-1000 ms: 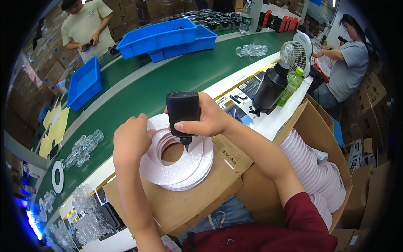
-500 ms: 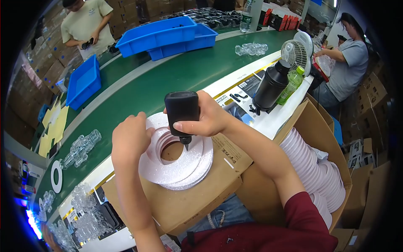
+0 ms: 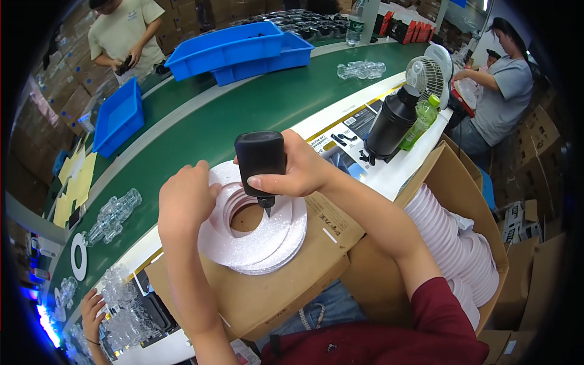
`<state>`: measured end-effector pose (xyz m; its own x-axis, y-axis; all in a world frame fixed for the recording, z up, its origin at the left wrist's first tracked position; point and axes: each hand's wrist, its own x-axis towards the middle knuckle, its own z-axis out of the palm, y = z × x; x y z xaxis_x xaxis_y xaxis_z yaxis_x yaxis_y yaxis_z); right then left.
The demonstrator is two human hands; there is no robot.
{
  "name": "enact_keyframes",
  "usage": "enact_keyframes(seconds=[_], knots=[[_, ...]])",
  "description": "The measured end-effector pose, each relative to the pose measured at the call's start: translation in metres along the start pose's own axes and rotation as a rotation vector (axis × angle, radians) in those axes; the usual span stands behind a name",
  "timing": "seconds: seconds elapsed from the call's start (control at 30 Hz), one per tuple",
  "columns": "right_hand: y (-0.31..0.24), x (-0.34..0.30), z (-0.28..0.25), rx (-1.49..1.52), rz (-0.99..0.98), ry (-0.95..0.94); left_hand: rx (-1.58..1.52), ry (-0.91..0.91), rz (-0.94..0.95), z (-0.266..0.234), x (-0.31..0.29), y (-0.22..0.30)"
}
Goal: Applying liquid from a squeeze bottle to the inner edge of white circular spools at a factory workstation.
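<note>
My right hand (image 3: 298,167) is closed around a black squeeze bottle (image 3: 260,159), turned nozzle down. Its narrow tip points at the top of a stack of flat white speckled rings (image 3: 243,246), just right of their central hole. At the stack's upper left, my left hand (image 3: 187,198) has its fingers curled at the ring edge, the thumb on the near side; the fingertips are partly hidden. Beneath the rings lies a brown cardboard box (image 3: 304,267), used as a surface in front of me.
An open carton (image 3: 480,243) packed with more white rings (image 3: 453,249) stands at right. A large black bottle (image 3: 392,125), a green bottle (image 3: 421,121) and a fan (image 3: 426,76) line the bench. Blue trays (image 3: 228,52) rest beyond the green conveyor (image 3: 243,109). Another person's hand (image 3: 92,310) is at lower left.
The view has shifted very slightly; my hands, the squeeze bottle and the rings keep nearly the same places. At lower left another person's hand has come up beside the clear plastic packs.
</note>
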<state>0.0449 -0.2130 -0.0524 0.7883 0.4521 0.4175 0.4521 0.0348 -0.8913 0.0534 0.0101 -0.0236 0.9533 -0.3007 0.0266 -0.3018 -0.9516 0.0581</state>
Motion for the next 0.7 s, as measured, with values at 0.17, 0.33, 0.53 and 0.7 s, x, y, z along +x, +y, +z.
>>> enact_keyframes(seconds=[0.17, 0.33, 0.53, 0.7], knots=[[-0.001, -0.001, 0.000, 0.033, 0.012, 0.017, -0.020, -0.011, -0.024, -0.001, 0.000, 0.003], [0.000, -0.001, -0.005, -0.019, 0.000, 0.001, -0.031, -0.024, -0.040, -0.003, 0.000, 0.007], [0.000, 0.001, -0.002, 0.007, -0.023, 0.011, 0.008, 0.211, 0.133, 0.007, 0.006, -0.002], [-0.003, 0.000, -0.004, 0.001, -0.009, 0.001, -0.023, 0.231, 0.106, 0.001, 0.007, 0.004]])
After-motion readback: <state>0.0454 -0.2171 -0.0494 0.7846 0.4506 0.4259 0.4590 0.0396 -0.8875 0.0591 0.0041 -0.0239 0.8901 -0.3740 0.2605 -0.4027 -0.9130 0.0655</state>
